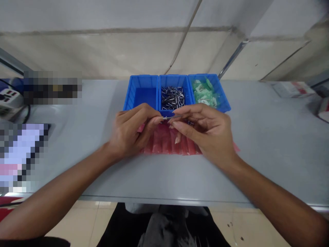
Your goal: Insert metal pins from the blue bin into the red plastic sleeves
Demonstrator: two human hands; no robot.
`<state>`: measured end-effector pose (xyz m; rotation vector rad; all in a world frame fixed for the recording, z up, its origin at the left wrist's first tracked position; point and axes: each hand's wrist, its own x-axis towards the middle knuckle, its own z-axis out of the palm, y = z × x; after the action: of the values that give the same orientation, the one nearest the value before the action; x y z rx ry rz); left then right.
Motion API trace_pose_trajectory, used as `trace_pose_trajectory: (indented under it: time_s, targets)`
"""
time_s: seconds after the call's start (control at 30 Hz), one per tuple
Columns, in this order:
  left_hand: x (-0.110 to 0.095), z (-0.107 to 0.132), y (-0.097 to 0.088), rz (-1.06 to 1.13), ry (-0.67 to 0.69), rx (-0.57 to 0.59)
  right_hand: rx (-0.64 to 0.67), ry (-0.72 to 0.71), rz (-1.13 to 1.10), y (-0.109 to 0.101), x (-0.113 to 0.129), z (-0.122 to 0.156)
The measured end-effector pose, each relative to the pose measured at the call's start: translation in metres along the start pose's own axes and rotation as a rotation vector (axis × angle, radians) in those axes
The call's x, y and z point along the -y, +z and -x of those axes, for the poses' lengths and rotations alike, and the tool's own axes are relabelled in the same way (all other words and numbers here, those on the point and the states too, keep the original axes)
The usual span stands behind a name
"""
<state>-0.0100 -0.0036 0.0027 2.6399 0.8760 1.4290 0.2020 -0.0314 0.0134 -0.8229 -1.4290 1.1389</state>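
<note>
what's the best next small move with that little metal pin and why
Probably lower the small metal pin slightly toward the red plastic sleeves, keeping it pinched. The left hand and right hand both hold it at the fingertips directly above those sleeves, so this looks like the shortest, steadiest move. It resembles the metal pins in the blue bin.

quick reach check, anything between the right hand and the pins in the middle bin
Only the bin's front wall does. The right hand is in front of it, its fingertips at about rim height, and the pins lie behind it. Nothing else visible stands in the way.
</note>
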Motion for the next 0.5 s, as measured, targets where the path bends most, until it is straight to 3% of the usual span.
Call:
trace_pose_trajectory:
  time_s: [0.5]
  targets:
    - [-0.0008, -0.0002, 0.0006, -0.016, -0.004, -0.010, -0.003, 0.009, 0.010, 0.0003, -0.0046, 0.0035]
